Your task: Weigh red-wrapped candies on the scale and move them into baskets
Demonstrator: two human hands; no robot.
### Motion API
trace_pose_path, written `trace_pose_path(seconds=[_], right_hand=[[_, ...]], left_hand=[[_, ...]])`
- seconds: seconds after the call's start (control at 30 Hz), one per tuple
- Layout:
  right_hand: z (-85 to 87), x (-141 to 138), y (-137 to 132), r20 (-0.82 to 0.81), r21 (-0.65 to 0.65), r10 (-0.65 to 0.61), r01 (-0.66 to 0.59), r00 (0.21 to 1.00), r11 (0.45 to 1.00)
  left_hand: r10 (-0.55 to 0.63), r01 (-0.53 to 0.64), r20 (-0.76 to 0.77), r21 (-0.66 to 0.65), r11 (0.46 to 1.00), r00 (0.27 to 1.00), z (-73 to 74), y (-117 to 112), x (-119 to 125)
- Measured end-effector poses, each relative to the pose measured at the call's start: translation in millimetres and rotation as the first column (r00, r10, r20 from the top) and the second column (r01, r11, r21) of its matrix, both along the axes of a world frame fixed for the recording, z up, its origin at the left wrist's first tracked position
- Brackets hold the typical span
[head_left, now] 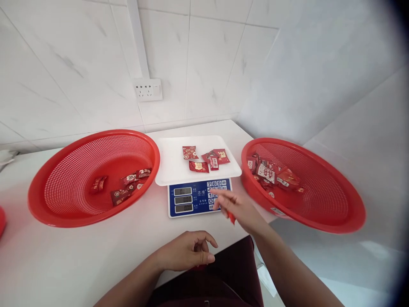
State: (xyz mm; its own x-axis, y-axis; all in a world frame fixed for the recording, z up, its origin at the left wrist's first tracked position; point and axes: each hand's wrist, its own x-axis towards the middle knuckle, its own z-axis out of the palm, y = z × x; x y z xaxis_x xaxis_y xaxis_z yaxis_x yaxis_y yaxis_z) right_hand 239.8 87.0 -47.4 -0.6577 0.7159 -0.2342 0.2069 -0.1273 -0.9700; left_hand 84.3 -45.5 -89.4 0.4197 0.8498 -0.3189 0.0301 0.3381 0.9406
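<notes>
My right hand [238, 209] hovers over the lower right corner of a blue-faced digital scale [194, 197], with a small red packet [231, 218] showing under its fingers. My left hand [188, 251] rests loosely curled at the table's near edge, and a sliver of red shows beneath it. Several red candy packets [204, 157] lie on the scale's white tray [198, 147]. A red mesh basket [92, 177] on the left holds several packets [128, 185]. Another red mesh basket [315, 192] on the right holds a heap of packets [271, 175].
The white counter [38, 192] runs along a marble-patterned tile wall [204, 51] with a white wall socket [147, 90]. A red rim [1, 221] pokes in at the far left edge. Dark trousers [207, 283] show below the counter's near edge.
</notes>
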Motion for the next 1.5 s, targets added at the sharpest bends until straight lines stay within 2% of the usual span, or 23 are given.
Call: trace_pose_path(seconds=[0.07, 0.13, 0.23, 0.33, 0.4, 0.57, 0.63, 0.77, 0.93, 1.07, 1.5], right_hand=[[-11.7, 5.5, -16.1, 0.067, -0.041, 0.153, -0.151, 0.986, 0.988], [-23.5, 10.2, -31.2, 0.056, -0.041, 0.199, -0.197, 0.978, 0.98], [-34.8, 13.1, -45.5, 0.01, -0.057, 0.093, -0.092, 0.996, 0.994], [-37.7, 13.7, -50.4, -0.026, -0.085, -0.024, 0.022, 0.999, 0.996], [-37.4, 14.2, -51.3, -0.044, -0.098, -0.038, 0.033, 0.998, 0.995], [-39.1, 14.0, -53.5, -0.11, -0.177, -0.034, 0.014, 0.993, 0.984], [-41.3, 13.0, -54.1, -0.126, -0.19, -0.028, 0.004, 0.992, 0.982], [-42.1, 12.9, -53.4, -0.06, -0.117, 0.0, -0.007, 0.998, 0.993], [-33.2, 15.5, -50.8, 0.104, 0.044, 0.115, -0.121, 0.988, 0.992], [-31.0, 15.2, -49.8, 0.221, 0.144, 0.154, -0.188, 0.963, 0.972], [-30.7, 10.7, -52.5, 0.172, 0.179, 0.245, -0.275, 0.954, 0.945]], left_hand=[[0.031, -0.031, 0.008, -0.001, 1.0, 0.999, -1.7, 0.0, -0.3], [0.06, -0.06, 0.021, 0.007, 0.998, 0.998, -4.4, 0.0, 0.1], [0.059, -0.06, 0.036, 0.019, 0.998, 0.998, -9.5, 0.0, 2.1], [0.067, -0.067, 0.07, -0.002, 0.998, 0.995, -14.6, 0.7, 4.1], [0.114, -0.112, 0.081, -0.019, 0.993, 0.99, -16.6, 2.0, 4.8], [0.303, -0.304, -0.018, -0.037, 0.952, 0.953, -15.0, 6.7, 6.4], [0.339, -0.339, -0.019, -0.031, 0.94, 0.941, -13.4, 7.7, 7.0], [0.371, -0.371, 0.013, -0.005, 0.929, 0.928, -11.3, 7.5, 6.9], [0.34, -0.341, 0.055, 0.005, 0.94, 0.939, -8.7, 5.6, 7.8], [0.327, -0.326, 0.069, -0.016, 0.945, 0.943, -6.2, 4.9, 8.8], [0.294, -0.291, 0.111, -0.044, 0.956, 0.949, -6.4, 4.9, 7.3]])
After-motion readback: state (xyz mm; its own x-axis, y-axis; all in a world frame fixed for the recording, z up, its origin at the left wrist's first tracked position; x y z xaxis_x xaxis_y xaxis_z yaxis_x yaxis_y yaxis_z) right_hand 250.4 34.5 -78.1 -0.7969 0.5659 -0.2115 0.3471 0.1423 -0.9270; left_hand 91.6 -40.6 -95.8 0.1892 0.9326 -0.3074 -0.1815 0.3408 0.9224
